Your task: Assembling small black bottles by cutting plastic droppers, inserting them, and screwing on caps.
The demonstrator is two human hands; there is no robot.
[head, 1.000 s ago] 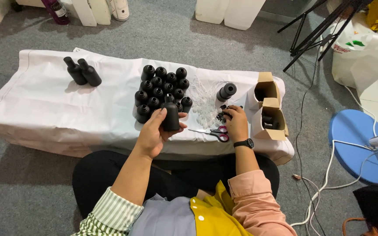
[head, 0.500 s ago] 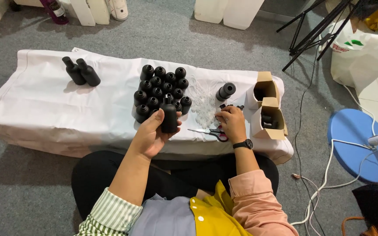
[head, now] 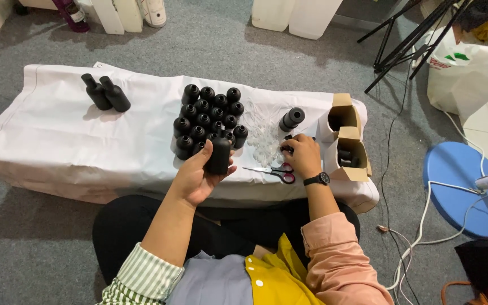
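My left hand [head: 196, 178] grips a matte black bottle [head: 219, 154] upright, just in front of a cluster of several identical black bottles [head: 207, 118] on a low table under a white cloth [head: 57, 141]. My right hand [head: 302, 156] rests on the cloth to the right, its fingers pinched on a small dark piece [head: 287, 149] beside a pile of small clear plastic parts [head: 265, 138]. Red-handled scissors [head: 275, 172] lie just left of that hand. A black bottle [head: 292, 118] lies tilted behind it.
Two black bottles [head: 105, 93] stand apart at the cloth's far left. Two open cardboard boxes [head: 345, 141] sit at the right end. On the grey carpet are a blue round stool [head: 464, 186], white cables, a tripod [head: 402, 39], a white plastic bag [head: 467, 68] and white containers.
My right hand has shifted slightly over the small parts by the scissors. My left hand keeps the black bottle in about the same place.
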